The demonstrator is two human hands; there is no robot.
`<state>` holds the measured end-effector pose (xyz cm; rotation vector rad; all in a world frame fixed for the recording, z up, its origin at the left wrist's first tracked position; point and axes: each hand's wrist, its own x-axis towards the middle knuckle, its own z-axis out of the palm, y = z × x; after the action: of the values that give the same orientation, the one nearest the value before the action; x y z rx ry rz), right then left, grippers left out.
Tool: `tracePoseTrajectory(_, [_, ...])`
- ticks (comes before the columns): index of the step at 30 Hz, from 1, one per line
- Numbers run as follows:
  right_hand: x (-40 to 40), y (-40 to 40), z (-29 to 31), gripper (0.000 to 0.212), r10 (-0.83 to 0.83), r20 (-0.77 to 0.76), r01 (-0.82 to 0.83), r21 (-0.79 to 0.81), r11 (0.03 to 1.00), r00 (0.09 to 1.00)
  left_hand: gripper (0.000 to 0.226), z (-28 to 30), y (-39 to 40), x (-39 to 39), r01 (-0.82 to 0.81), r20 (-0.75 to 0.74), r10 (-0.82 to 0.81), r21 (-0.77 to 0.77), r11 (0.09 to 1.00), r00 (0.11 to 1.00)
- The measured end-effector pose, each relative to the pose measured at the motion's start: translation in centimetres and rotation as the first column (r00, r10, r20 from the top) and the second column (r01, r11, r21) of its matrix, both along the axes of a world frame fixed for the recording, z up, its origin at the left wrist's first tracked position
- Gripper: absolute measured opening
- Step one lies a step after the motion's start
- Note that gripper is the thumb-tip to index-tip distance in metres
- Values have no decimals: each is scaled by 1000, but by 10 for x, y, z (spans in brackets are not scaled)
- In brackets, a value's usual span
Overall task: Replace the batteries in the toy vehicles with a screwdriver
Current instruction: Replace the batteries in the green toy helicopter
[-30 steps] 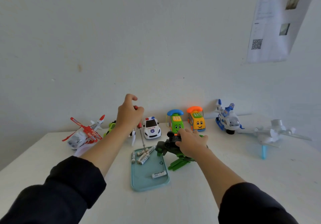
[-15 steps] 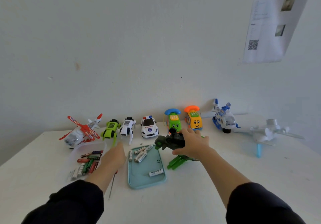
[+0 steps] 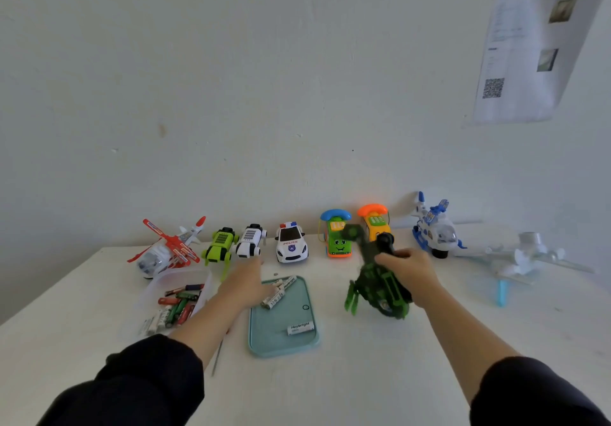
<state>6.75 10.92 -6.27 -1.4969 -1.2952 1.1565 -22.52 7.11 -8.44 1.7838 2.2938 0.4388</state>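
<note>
Here: dark green toy vehicle (image 3: 375, 280), tilted up off the table (image 3: 396, 376), right of the teal tray (image 3: 281, 343).

Right hand (image 3: 408, 272) has its grip clamped round the toy's body. Left hand (image 3: 248, 280) reaches flat, fingers straight and relaxed, onto the white batteries (image 3: 279, 293) at the tray's far end; one more battery (image 3: 300, 328) lies nearer. Screwdriver shaft (image 3: 217, 356) lies on the table under the left forearm. Clear tub (image 3: 201, 288) of mixed batteries sits left. A row of toy vehicles, among them a police car (image 3: 291, 243), stands along the wall.
</note>
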Motion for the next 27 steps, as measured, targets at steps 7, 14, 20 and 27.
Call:
tracePoseTrajectory(7, [-3, 9, 17, 36, -132, -733, -148, -303, 941, 667, 102, 28, -17, 65, 215, 710, 13, -231, 949, 704])
tracePoseTrajectory(14, [-54, 5, 18, 48, 38, -787, -313, -200, 928, 616, 73, 50, -9, 99, -4, 931, -25, 29, 1000, 364])
tracePoseTrajectory(20, [-85, 9, 8, 53, 238, -670, -458, -172, 872, 704, 42, 52, -18, 80, -222, 910, 26, 73, 972, 414])
tracePoseTrajectory(27, [-143, 32, 12, 43, 374, -418, -484, -197, 852, 828, 38, 76, -23, -10, -429, 908, -28, 225, 875, 419])
